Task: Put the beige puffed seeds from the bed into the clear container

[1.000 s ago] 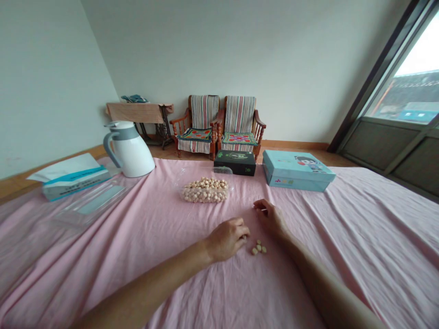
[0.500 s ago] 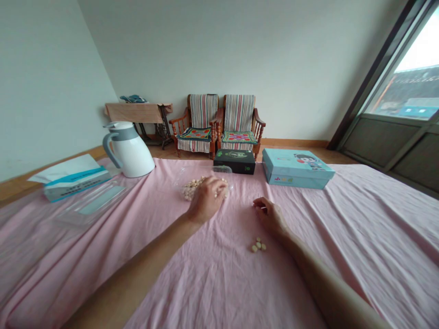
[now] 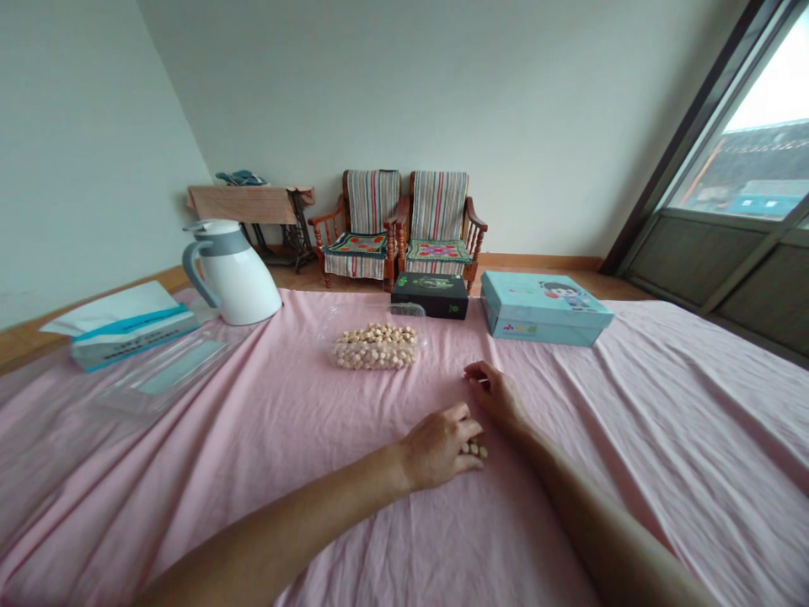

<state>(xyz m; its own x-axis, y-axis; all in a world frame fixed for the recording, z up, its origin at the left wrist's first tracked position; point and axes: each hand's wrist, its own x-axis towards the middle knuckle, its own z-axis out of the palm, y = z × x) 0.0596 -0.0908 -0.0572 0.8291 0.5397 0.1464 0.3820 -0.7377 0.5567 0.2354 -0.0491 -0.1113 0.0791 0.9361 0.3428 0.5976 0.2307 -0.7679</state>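
Beside a small group of pale, shelled-looking nuts (image 3: 474,449) on the pink cloth, my left hand (image 3: 442,443) reaches in from the left. Its thumb and forefinger are apart, on either side of the nuts, and part of the group is hidden behind the fingers. My right hand (image 3: 496,394) rests on the cloth a little farther off, fingers loosely bent with a gap to the thumb and nothing visible in them. Farther away stands a clear plastic container (image 3: 329,337) with its lid folded back, holding many of the same pale nuts (image 3: 377,344).
A black box (image 3: 430,295) and a light blue box (image 3: 544,310) stand behind the hands. To the left are a white thermos jug (image 3: 243,282), a tissue pack (image 3: 132,333) and a clear plastic tray (image 3: 142,396). Two wooden armchairs (image 3: 404,223) are beyond the cloth.
My left hand has left the plastic container and come nearer and to the right, down to the small group of nuts. My right hand has stayed in place.
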